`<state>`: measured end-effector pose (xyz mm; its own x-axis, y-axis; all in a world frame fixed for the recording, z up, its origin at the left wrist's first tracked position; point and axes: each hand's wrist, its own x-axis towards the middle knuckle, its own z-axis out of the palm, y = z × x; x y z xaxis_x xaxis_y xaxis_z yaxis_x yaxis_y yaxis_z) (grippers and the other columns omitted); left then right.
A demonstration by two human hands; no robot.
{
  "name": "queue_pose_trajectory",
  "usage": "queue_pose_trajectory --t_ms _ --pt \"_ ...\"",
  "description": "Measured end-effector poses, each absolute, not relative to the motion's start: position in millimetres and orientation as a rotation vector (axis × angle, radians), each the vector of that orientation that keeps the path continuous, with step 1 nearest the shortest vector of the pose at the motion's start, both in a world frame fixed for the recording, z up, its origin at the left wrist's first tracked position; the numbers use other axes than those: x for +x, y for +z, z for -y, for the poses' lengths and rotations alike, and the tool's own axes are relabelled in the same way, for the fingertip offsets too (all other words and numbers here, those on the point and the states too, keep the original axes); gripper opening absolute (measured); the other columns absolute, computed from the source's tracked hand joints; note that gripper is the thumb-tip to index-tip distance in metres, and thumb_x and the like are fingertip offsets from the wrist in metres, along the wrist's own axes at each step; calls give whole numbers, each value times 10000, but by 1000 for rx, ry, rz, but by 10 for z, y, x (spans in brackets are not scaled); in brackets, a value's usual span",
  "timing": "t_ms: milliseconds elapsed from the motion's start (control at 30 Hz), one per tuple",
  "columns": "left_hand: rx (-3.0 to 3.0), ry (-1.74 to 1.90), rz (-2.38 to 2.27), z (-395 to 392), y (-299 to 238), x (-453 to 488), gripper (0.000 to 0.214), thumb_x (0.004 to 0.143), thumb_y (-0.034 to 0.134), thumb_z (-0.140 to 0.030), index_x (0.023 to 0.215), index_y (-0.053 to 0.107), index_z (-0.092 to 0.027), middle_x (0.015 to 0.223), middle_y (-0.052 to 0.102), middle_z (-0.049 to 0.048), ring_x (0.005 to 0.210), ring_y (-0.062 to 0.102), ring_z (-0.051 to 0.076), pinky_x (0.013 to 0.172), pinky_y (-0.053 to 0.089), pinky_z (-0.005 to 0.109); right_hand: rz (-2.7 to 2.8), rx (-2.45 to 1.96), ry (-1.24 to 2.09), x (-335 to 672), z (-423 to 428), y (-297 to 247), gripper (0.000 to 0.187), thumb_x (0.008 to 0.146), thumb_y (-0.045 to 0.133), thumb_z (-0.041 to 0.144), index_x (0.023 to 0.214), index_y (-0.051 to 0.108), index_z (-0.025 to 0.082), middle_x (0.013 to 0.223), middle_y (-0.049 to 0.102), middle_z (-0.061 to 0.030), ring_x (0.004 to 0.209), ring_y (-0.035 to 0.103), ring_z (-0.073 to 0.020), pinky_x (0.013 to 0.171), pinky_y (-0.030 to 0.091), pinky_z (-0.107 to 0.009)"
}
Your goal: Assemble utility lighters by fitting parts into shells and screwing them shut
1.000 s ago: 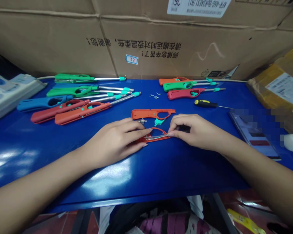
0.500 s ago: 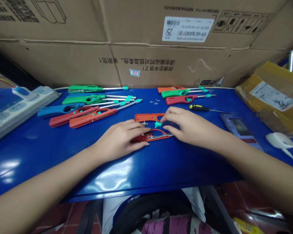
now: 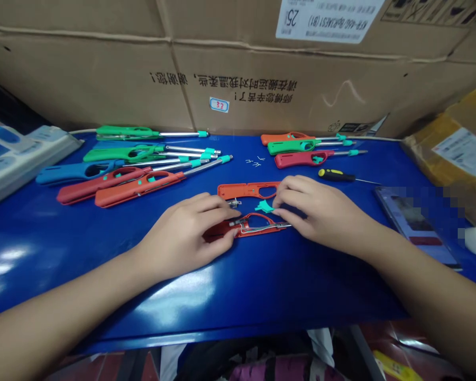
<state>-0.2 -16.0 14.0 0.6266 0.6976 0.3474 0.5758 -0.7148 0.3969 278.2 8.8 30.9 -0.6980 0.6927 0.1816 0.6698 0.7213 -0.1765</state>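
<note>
An opened orange lighter shell half (image 3: 254, 226) with a thin metal wire inside lies on the blue table (image 3: 262, 286). My left hand (image 3: 184, 235) rests on its left end, fingers curled and pressing it down. My right hand (image 3: 321, 211) pinches a small teal trigger piece (image 3: 264, 206) just above the shell. The other orange shell half (image 3: 246, 189) lies flat right behind, with a small metal part (image 3: 234, 202) beside it.
Several finished long-nosed lighters lie in a group at back left (image 3: 135, 169) and three at back right (image 3: 301, 151). A yellow-black screwdriver (image 3: 339, 175), a phone (image 3: 416, 225), a power strip (image 3: 16, 153) and cardboard boxes (image 3: 238, 69) surround the work spot.
My right hand left the wire end of the shell, reached back to the teal trigger piece and now holds it over the shell. My left hand stays on the shell.
</note>
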Motion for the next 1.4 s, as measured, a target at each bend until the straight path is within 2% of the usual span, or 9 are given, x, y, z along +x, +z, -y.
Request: queue_pose_trajectory --t_ms 200,300,433,567,800,1167,1400 --pt "2569 778 -989 160 108 8 304 935 693 -268 1229 689 -192 1129 692 74 988 641 197 860 536 336 2709 -1212 215 2790 -18 322 127 1020 525 245 961 631 211 968 680 -13 898 648 -184 716 453 -312" --pt "2597 705 -949 167 101 10 243 947 689 -272 1184 697 -219 1144 669 68 1002 626 199 872 524 349 2723 -1289 204 2806 -31 284 149 1022 512 243 956 642 215 979 686 -15 934 655 -194 747 456 -325" --pt "2590 641 -951 181 92 4 224 962 673 -274 1184 684 -248 1167 654 52 1026 618 197 892 516 356 2668 -1265 282 2812 -29 319 139 1012 529 262 1068 649 224 1096 669 -25 1031 637 -197 832 474 -331" --pt "2564 625 -943 185 80 1 225 980 646 -257 1203 675 -244 1192 655 48 1068 622 193 912 516 342 2729 -1175 420 2785 30 399 139 995 539 255 1033 672 243 1024 639 -11 928 622 -171 740 469 -309" --pt "2560 636 -931 170 65 4 228 980 648 -239 1206 679 -236 1171 698 38 1022 640 187 895 527 339 2791 -1177 318 2746 86 406 198 1010 521 254 984 718 253 919 626 2 776 616 -152 631 423 -298" --pt "2571 655 -918 151 59 16 219 981 638 -244 1193 694 -229 1164 708 61 1026 664 202 894 547 339 2820 -1148 256 2777 153 435 232 1032 502 266 994 730 246 916 660 -2 756 624 -144 643 424 -288" --pt "2577 675 -903 151 49 0 239 975 657 -245 1211 688 -222 1174 708 59 1021 666 194 896 548 335 2825 -1148 264 2750 185 438 247 1018 509 225 993 755 231 901 709 -29 756 661 -157 666 475 -287"
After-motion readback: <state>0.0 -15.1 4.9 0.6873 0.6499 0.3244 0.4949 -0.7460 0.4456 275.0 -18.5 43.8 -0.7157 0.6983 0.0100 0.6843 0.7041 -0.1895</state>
